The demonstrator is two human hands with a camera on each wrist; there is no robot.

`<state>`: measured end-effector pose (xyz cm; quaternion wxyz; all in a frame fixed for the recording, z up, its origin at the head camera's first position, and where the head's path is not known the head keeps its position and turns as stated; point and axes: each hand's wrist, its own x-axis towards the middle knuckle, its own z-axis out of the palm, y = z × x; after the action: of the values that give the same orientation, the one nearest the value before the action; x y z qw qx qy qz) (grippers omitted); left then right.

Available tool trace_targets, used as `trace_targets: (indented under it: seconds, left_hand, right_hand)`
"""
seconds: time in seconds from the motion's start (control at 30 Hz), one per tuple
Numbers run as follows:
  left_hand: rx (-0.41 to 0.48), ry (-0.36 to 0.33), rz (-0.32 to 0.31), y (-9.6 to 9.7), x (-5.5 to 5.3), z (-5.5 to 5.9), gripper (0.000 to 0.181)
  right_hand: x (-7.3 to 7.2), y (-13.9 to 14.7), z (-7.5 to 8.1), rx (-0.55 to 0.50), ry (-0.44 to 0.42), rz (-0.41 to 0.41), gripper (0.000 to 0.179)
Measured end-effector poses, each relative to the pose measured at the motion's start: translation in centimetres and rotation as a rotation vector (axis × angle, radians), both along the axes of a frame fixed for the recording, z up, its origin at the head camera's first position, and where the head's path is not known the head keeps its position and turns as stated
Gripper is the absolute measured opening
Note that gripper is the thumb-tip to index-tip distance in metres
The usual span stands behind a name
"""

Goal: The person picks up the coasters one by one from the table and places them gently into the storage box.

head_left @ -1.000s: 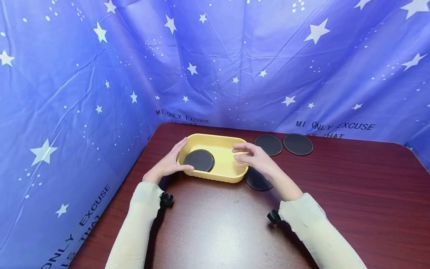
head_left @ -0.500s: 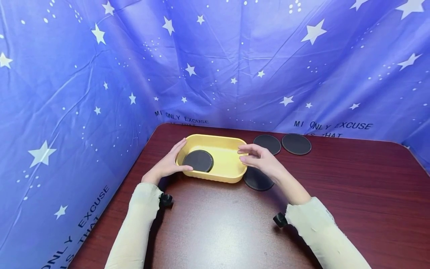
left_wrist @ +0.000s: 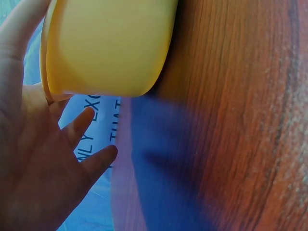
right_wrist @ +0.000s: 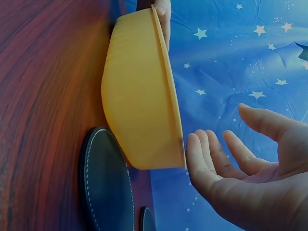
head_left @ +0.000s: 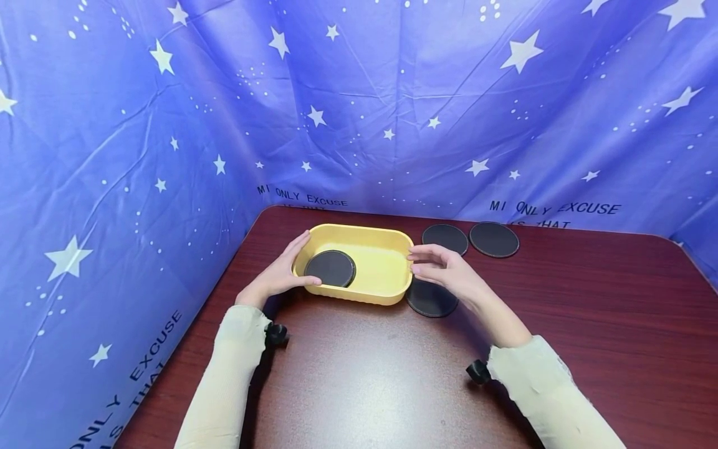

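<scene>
A yellow oval-ended plastic tub (head_left: 367,297) stands on the table, with a round black coaster (head_left: 332,268) lying inside at its left end. My left hand (head_left: 273,274) holds the tub's left end, thumb over the near rim and fingers at the far side; in the left wrist view two fingers (left_wrist: 98,161) spread away from the wall. At the opposite end my right hand (head_left: 451,272) has loosely bent, parted fingers with nothing between them, fingertips right at the rim. Below that hand another black coaster (head_left: 430,299) lies close against the tub, its pale stitched edge showing in the right wrist view.
Two more black coasters, one behind the right hand (head_left: 445,237) and one farther right (head_left: 495,239), lie near the table's back edge. The dark red wood table (head_left: 594,299) meets a blue star-patterned curtain (head_left: 359,93) at the back and left.
My right hand has drawn back to the right, from over the tub's inside to its right rim. The left hand, tub and coasters stay in place.
</scene>
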<state>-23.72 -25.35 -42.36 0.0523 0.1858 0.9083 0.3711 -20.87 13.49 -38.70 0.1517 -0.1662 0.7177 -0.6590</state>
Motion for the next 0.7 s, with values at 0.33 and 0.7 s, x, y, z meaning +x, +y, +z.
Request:
trace_targets:
  seconds: [0.33,0.7]
  left_hand:
    - [0.012,0.004,-0.004,0.0,0.0,-0.1,0.109]
    - [0.006,-0.007,0.004,-0.1,0.0,0.0,0.111]
  right_hand:
    - [0.2,1.3,-0.6,-0.033,-0.018,0.010,0.050]
    - [0.4,3.0,-1.4,-0.030,-0.045,-0.025,0.055]
